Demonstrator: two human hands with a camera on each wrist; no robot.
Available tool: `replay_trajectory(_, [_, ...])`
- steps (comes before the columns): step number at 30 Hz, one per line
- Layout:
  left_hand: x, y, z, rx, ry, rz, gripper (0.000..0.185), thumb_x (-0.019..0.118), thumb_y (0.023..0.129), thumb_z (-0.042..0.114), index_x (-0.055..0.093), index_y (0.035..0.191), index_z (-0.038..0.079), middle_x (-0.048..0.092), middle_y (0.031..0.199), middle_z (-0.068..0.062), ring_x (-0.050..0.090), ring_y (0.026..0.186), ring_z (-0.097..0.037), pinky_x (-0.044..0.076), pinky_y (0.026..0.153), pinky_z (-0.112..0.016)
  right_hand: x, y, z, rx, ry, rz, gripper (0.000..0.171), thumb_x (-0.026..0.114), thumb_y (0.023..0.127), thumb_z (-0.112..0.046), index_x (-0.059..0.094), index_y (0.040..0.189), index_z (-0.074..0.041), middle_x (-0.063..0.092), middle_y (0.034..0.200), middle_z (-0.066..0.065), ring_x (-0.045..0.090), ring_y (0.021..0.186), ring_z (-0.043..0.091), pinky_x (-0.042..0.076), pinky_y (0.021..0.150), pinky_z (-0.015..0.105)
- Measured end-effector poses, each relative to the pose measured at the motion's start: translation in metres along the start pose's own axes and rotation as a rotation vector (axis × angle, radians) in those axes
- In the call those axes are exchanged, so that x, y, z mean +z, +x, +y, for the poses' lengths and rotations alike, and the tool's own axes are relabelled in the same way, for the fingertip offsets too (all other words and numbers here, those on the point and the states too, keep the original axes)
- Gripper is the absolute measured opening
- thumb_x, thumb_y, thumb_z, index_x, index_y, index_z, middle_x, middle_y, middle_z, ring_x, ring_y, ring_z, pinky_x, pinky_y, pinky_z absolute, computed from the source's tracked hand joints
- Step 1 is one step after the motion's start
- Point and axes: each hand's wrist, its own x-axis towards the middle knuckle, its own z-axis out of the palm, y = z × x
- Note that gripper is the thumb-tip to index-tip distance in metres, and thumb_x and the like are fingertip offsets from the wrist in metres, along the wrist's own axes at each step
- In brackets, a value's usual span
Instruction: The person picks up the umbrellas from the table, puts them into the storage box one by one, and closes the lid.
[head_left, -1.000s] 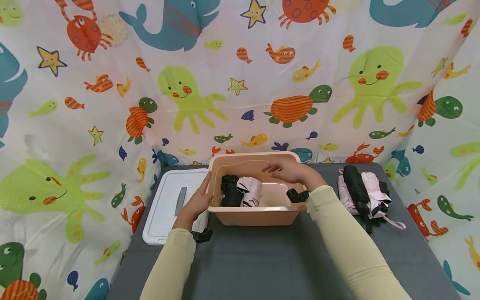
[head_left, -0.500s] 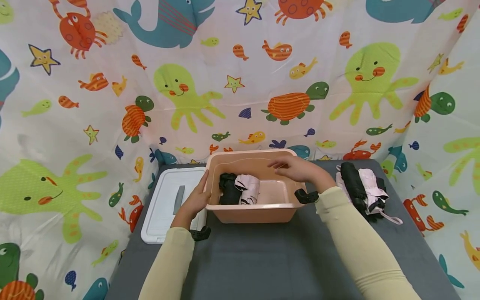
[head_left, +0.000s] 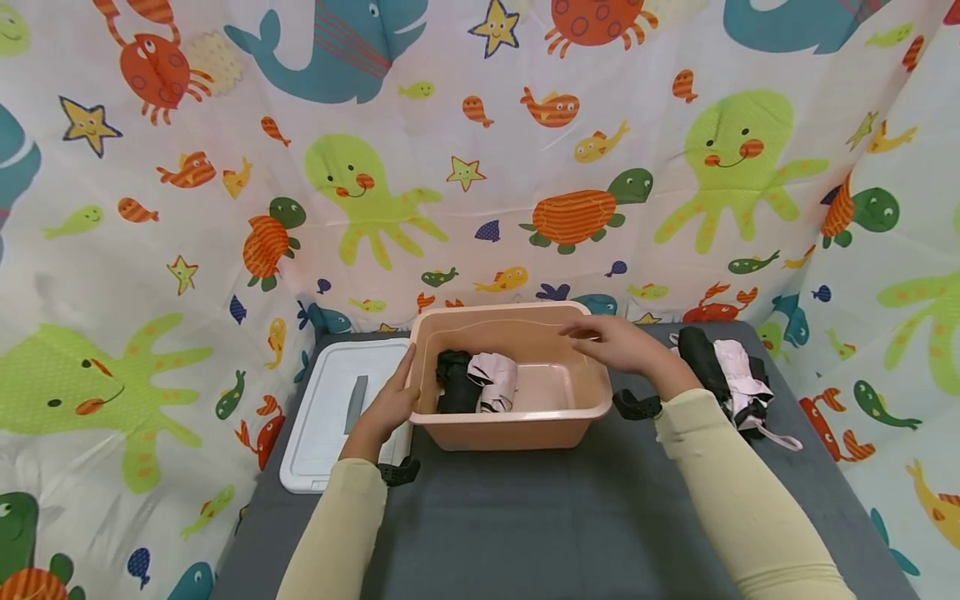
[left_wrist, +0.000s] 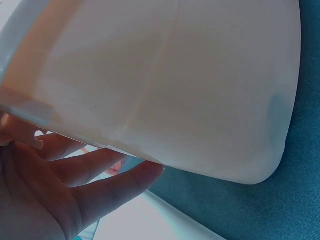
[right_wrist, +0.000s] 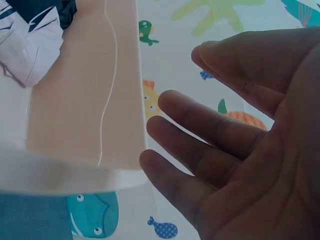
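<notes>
A peach plastic bin (head_left: 495, 432) stands on the grey table. Inside, toward its left, lie a black bundle (head_left: 456, 383) and a pink bundle with black edging (head_left: 495, 382), side by side. My left hand (head_left: 386, 412) rests against the bin's left side, with fairly straight fingers along the outside of the wall in the left wrist view. My right hand (head_left: 618, 343) hovers over the bin's right rim, fingers loosely spread and holding nothing. The right wrist view shows its fingertips apart from each other near the bin's edge.
Left of the bin lies a white lid (head_left: 322, 417) with a grey handle, partly behind the left arm. To the right is a pile of black and pink bundles (head_left: 738, 375) with a pink strap, partly hidden by the right arm. A sea-animal curtain (head_left: 480, 125) hangs behind.
My right hand has moved rightward, from above the bin's inside to its right rim. The left hand stays against the bin, and the bundles lie as before. The head view has shifted slightly.
</notes>
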Motion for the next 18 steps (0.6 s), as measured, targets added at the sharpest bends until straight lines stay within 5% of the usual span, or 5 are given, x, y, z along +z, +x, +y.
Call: replay_trajectory(18, [0.001,-0.002,0.001,0.004,-0.011,-0.006,0.079,0.04,0.095,0.009,0.003,0.151,0.05,0.006,0.165,-0.003,0.02,0.147,-0.038,0.034,0.105,-0.064,-0.013,-0.028,0.04,0.058,-0.001,0.077,0.039,0.053,0.097,-0.027,0.058,0.133,-0.011,0.06,0.131,0.016,0.056,0.119,0.037,0.049,0.094,0.056])
